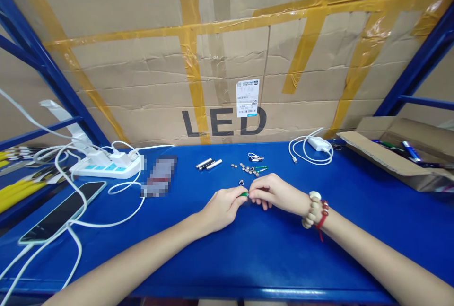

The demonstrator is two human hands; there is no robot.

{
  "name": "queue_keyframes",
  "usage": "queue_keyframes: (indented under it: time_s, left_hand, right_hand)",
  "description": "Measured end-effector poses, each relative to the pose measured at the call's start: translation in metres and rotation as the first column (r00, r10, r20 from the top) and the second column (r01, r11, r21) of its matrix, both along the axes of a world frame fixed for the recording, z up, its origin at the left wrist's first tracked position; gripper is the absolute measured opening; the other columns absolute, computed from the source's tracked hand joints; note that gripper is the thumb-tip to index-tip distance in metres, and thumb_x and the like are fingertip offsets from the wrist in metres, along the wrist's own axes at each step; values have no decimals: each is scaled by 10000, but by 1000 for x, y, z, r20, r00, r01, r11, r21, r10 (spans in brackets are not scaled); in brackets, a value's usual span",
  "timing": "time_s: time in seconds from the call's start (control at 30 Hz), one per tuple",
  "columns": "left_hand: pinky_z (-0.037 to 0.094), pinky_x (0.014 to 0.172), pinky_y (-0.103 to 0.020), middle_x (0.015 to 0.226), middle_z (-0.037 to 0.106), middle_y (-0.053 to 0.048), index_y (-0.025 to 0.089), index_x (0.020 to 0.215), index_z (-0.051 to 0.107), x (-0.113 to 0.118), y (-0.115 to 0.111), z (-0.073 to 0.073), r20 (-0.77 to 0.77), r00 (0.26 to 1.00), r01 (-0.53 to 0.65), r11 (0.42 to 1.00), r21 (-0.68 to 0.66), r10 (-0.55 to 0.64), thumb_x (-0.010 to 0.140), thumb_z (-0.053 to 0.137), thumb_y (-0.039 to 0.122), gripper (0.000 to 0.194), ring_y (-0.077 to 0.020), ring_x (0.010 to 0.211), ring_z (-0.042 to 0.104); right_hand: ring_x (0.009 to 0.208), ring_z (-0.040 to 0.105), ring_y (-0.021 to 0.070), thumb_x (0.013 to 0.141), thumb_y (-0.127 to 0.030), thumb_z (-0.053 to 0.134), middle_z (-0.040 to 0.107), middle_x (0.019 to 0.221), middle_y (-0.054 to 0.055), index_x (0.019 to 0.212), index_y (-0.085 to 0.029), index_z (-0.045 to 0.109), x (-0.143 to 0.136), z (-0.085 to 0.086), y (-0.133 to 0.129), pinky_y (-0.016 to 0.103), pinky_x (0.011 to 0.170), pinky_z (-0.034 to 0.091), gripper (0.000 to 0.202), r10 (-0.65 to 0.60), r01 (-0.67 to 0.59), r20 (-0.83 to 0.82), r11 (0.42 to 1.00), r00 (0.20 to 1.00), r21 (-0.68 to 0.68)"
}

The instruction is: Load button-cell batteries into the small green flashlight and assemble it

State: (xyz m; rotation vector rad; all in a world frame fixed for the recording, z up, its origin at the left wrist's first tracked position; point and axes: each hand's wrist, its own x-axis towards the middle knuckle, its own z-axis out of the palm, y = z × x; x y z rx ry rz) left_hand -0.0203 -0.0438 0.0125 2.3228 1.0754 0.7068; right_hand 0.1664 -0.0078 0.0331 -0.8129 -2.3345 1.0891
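Note:
My left hand (222, 209) is closed, pinching a small green piece (244, 194) between thumb and fingertips. Its far end is hidden. My right hand (275, 194) meets it from the right, fingertips pinched at the green piece's end; what they grip, if anything, is too small to make out. Just beyond the fingers lies a small shiny metal part (241, 182). Several small round silver discs (247, 169) are scattered behind my hands, beside a green clip (261, 169). Farther back are silver and black tubes (209, 164) and a looped white cord (256, 156).
A power strip (106, 166) with tangled white cables and a phone (64, 211) occupy the left side. A white adapter with a coiled cable (318, 144) lies at back right. An open cardboard box (390, 166) holds pen-like items. Large cardboard (156, 83) walls the back.

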Motion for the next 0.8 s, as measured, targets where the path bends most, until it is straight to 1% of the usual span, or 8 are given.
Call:
queue_keyframes:
  time_s: [0.1, 0.17, 0.33, 0.47, 0.6, 0.7, 0.77, 0.8]
  left_hand:
    - [441, 766, -238, 913, 650, -32, 195, 926, 580, 0, -1, 0, -14, 1000, -22, 999, 39, 22, 917, 313, 242, 271, -154, 836, 597]
    - [444, 753, -235, 906, 655, -31, 194, 915, 586, 0, -2, 0, -7, 999, -47, 995, 85, 48, 913, 328, 227, 260, -154, 829, 603]
    - [456, 767, -252, 899, 665, -33, 191, 901, 603, 0, -4, -1, 19, 995, -99, 979, 180, 97, 902, 356, 196, 248, -161, 833, 611]
    - [460, 815, -289, 978, 664, -46, 192, 977, 597, 0, -2, -4, 30, 991, -137, 966, 219, 134, 890, 389, 186, 226, -182, 904, 603]
    - [429, 892, -282, 1098, 634, -39, 209, 1071, 560, 1, 1, -5, 117, 983, -162, 967, 199, 140, 881, 408, 171, 246, -172, 1008, 574]
    - [439, 841, -258, 1034, 652, -33, 207, 1023, 579, 2, 2, -3, 147, 977, -175, 973, 148, 154, 877, 410, 173, 226, -161, 918, 599]
    - [451, 737, -230, 908, 661, -22, 202, 1002, 580, 3, 3, 0, 153, 972, -192, 978, 84, 177, 877, 404, 180, 217, -139, 764, 605]
    - [445, 683, -217, 829, 650, -10, 198, 998, 576, 4, 3, 1, 158, 969, -202, 978, 53, 191, 879, 397, 185, 216, -126, 691, 590]
  right_hand:
    - [430, 544, 68, 851, -448, 450, 559, 561, -5, 631, -147, 581, -2, 0, -2, 162, 445, 438, 395, 9, -10, 19, 998, 1000, 55]
    - [400, 534, 65, 855, -444, 442, 547, 536, -15, 618, -151, 558, -5, 0, -4, 163, 440, 428, 394, -14, 14, 19, 999, 1000, 34]
    - [369, 538, 69, 832, -476, 450, 537, 487, -24, 592, -147, 520, -10, 0, -11, 154, 402, 401, 413, -124, 119, -19, 978, 992, -170]
    - [355, 526, 74, 742, -568, 517, 531, 454, -31, 602, -142, 515, -11, 0, -9, 158, 372, 413, 448, -141, 102, -67, 907, 988, -409]
    - [353, 512, 75, 689, -632, 526, 522, 449, -40, 639, -141, 526, -12, -2, -6, 169, 361, 425, 493, -179, 106, -98, 859, 979, -500]
    - [360, 502, 80, 706, -639, 505, 511, 449, -36, 648, -138, 555, -12, -4, -5, 187, 373, 428, 507, -211, 173, -47, 891, 976, -419]
    - [406, 519, 83, 736, -603, 511, 544, 488, -17, 646, -142, 592, -10, -2, -4, 187, 414, 422, 477, -286, 281, -11, 946, 958, -162]
    - [445, 532, 84, 748, -576, 525, 573, 528, -8, 664, -151, 617, -8, -1, -5, 186, 443, 417, 442, -331, 331, -11, 943, 944, 20]
